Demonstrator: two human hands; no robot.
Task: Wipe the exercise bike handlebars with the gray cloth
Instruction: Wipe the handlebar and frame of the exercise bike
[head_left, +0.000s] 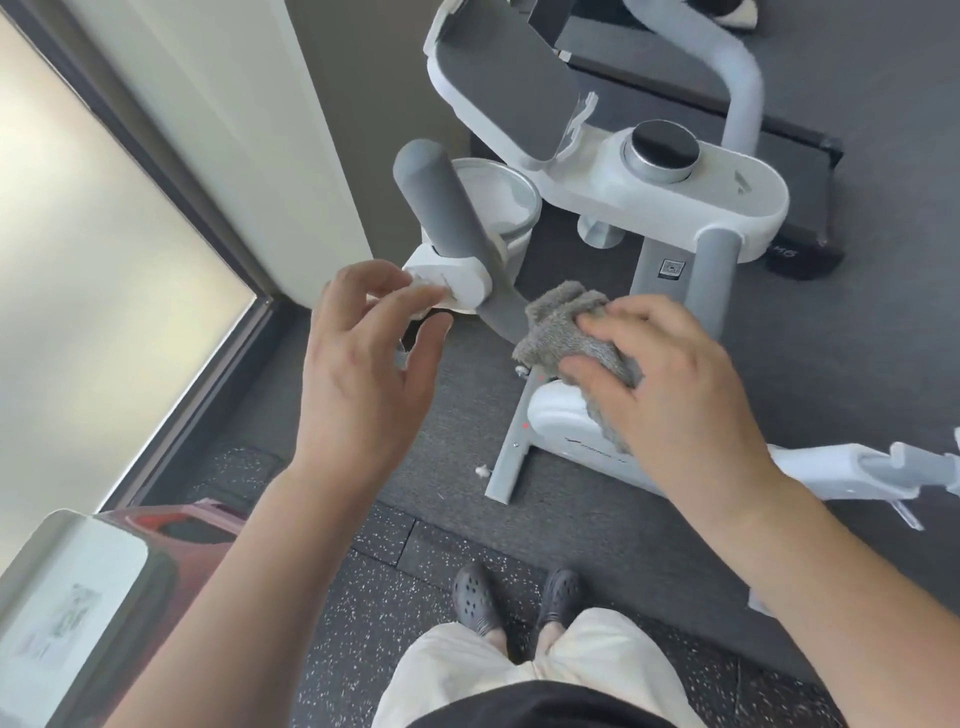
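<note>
The gray cloth (576, 338) sits bunched at centre frame, pressed onto the near end of the left handlebar (452, 234), which runs off toward eleven o'clock. The right hand (670, 384) clamps the cloth with fingers curled over it, likely so the wad wraps the bar for a stroke along it. At nine o'clock from the cloth, the left hand (363, 358) hovers, fingers spread and empty, near the white joint (457, 280), perhaps ready to steady it. The right handlebar (714, 280) stands untouched at two o'clock.
</note>
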